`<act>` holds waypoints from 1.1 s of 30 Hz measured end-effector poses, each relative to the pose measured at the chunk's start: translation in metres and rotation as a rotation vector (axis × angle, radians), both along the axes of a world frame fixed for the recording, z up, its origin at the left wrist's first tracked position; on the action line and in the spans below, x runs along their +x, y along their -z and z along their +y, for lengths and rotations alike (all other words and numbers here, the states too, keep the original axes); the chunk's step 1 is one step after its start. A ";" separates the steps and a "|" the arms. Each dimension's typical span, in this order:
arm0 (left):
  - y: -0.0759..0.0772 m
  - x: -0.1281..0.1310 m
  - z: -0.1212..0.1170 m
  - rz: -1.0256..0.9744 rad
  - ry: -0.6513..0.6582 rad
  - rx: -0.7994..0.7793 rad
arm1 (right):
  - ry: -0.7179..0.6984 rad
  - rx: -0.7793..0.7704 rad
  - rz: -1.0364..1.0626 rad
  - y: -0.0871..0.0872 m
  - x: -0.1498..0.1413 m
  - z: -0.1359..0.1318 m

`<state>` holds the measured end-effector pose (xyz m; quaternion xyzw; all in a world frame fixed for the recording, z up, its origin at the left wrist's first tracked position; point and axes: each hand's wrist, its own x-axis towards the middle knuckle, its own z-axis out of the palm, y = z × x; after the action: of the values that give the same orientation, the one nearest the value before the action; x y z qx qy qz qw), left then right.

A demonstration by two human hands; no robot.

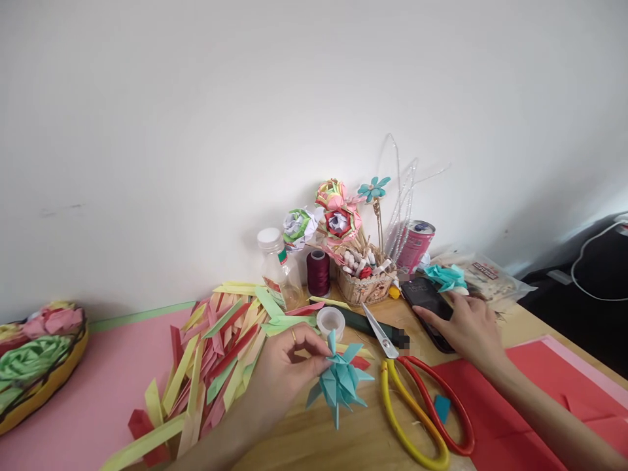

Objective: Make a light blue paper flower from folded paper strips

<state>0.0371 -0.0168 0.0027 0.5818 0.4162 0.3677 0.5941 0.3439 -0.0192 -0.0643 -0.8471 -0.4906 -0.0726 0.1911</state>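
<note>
In my left hand (pixel 294 363) a spiky light-blue folded paper flower (pixel 341 379) is pinched between thumb and fingers, hanging over the wooden table. My right hand (pixel 468 327) is open, its fingers apart, lying over a black phone (pixel 426 294). Just beyond those fingers sits a bunch of folded turquoise paper (pixel 445 277). Scissors (pixel 390 350) with one yellow and one red handle lie open between my hands. A small round clear cup (pixel 331 320) stands right behind the paper flower.
Folded paper strips (pixel 220 353) pile up at left, near a basket of paper flowers (pixel 39 353). Behind stand a clear bottle (pixel 282 275), a maroon thread spool (pixel 318 273), a craft-stick basket (pixel 366 288) and a pink can (pixel 416 247). Red paper (pixel 530 405) covers the right front.
</note>
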 end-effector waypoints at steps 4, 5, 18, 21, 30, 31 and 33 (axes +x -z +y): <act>0.002 0.000 0.001 0.015 0.008 -0.040 | -0.255 0.241 0.021 -0.033 -0.041 -0.026; 0.002 0.000 0.001 0.022 0.014 -0.046 | -0.434 0.310 0.079 -0.042 -0.056 -0.034; -0.004 -0.003 0.007 0.060 -0.125 0.115 | -1.079 0.366 0.024 -0.082 -0.154 -0.029; -0.002 -0.003 0.009 0.094 -0.149 0.169 | -1.043 0.285 0.028 -0.081 -0.156 -0.024; 0.006 -0.003 0.008 0.172 -0.196 0.359 | -1.018 0.291 -0.086 -0.067 -0.164 -0.013; 0.006 -0.002 0.008 0.173 -0.197 0.357 | -1.032 0.306 -0.088 -0.065 -0.163 -0.013; 0.004 -0.002 0.010 0.186 -0.192 0.314 | -1.057 0.336 -0.098 -0.062 -0.160 -0.013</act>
<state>0.0348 -0.0072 -0.0017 0.6564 0.4604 0.4275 0.4175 0.1835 -0.0323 -0.0028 -0.4393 -0.8387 -0.0832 0.3109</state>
